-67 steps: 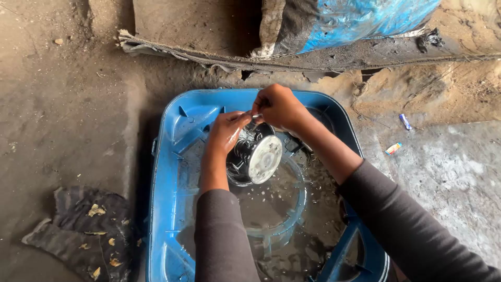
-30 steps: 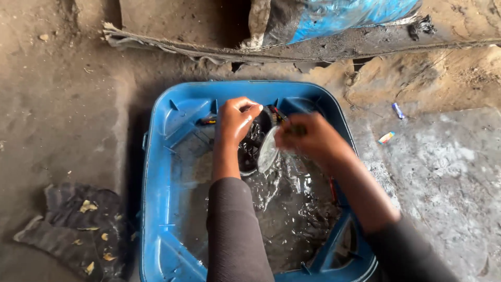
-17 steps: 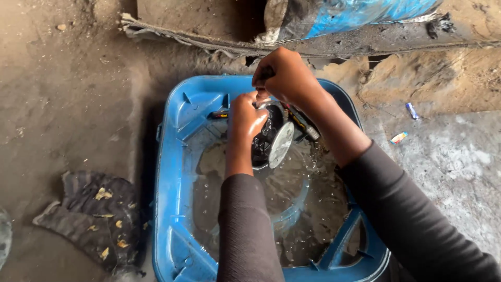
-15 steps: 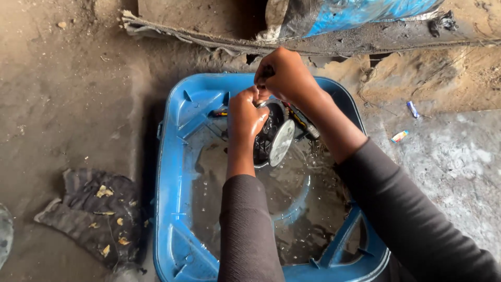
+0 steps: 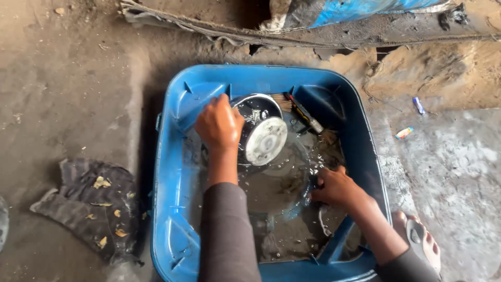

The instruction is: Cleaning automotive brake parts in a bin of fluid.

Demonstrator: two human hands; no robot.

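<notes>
Head view. A blue plastic tub (image 5: 175, 156) sits on a dirt floor (image 5: 68, 94) and holds dark, murky water. The left hand (image 5: 219, 125) is closed over the upper side of a round black metal part with a pale disc face (image 5: 263, 138). It holds that part tilted, lower edge at the waterline, in the far half of the tub. The grip there is firm and wrapped around the part. The right hand (image 5: 336, 187) is low in the water near the tub's right wall, fingers curled and partly submerged. Whether it holds anything under the surface I cannot tell.

Progress, as a judgement: the part is wet and its disc face looks fairly clean, while the black body looks grimy, so washing appears underway and not finished. A brush (image 5: 302, 112) lies against the far wall just beside the part, untouched.

Edges and room: the part sits close to the tub's far wall and the brush. Open water lies toward the near side. A blue inner rib (image 5: 334, 243) at the near right corner narrows the room around the right forearm. A sandalled foot (image 5: 420, 241) rests just outside that corner. A dark rag (image 5: 94, 209) lies on the floor well left of the tub.
</notes>
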